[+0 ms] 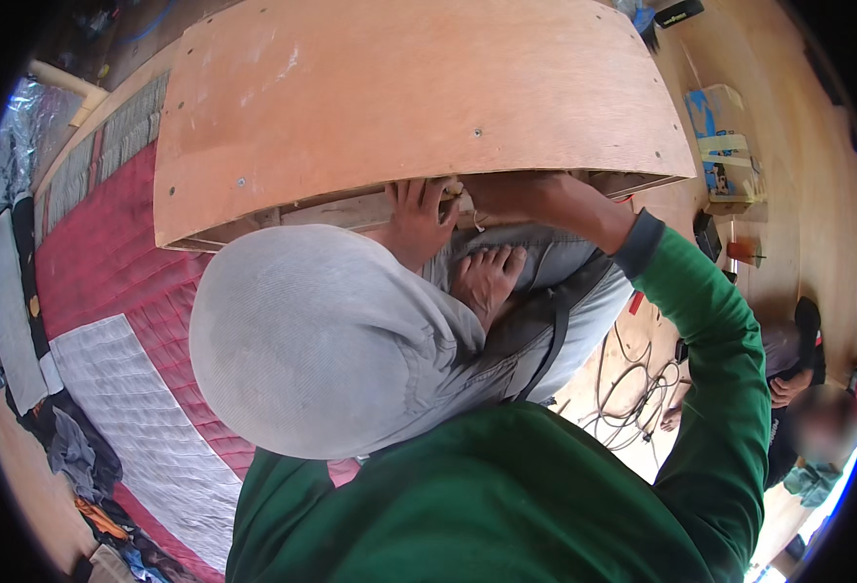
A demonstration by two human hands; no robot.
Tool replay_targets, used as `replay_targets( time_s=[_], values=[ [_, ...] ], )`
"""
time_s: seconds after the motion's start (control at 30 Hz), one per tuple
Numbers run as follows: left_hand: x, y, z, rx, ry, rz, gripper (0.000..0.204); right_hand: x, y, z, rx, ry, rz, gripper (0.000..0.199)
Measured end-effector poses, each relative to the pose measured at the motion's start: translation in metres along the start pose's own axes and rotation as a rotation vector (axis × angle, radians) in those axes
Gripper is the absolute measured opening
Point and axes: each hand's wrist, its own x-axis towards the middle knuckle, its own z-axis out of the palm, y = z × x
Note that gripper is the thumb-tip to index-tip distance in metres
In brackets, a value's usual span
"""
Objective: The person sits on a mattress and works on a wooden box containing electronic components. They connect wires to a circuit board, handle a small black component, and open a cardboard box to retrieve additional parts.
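A large plywood box (428,97) with screws along its edges stands in front of my lap. At its near edge, my left hand (417,225) has its fingers spread against a pale wooden strip (336,214) below the panel. My right hand (516,197) reaches in from the right under the same edge. The panel and its shadow hide the right fingers, so their grip does not show. A small tan piece (454,188) sits between the two hands; its kind is unclear. My bare foot (488,282) rests just below the hands.
At left a red and grey quilted mat (147,389) covers the floor, with piled clothes (69,447) beside it. Right of my legs lie coiled cables (633,394). Farther right are a taped cardboard box (725,151), a cup of drink (745,253) and another person (788,389).
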Motion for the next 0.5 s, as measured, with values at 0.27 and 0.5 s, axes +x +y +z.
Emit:
replay_targets(
  time_s=[0.27,0.5],
  values=[
    [0.008,0.007,-0.007,0.025,0.015,0.027,0.049,-0.005,0.0,0.003,-0.183,0.329,-0.064,0.029],
    [0.008,0.005,-0.003,0.002,0.03,0.004,0.047,-0.012,0.016,0.011,-0.054,0.207,-0.124,0.028]
  ],
)
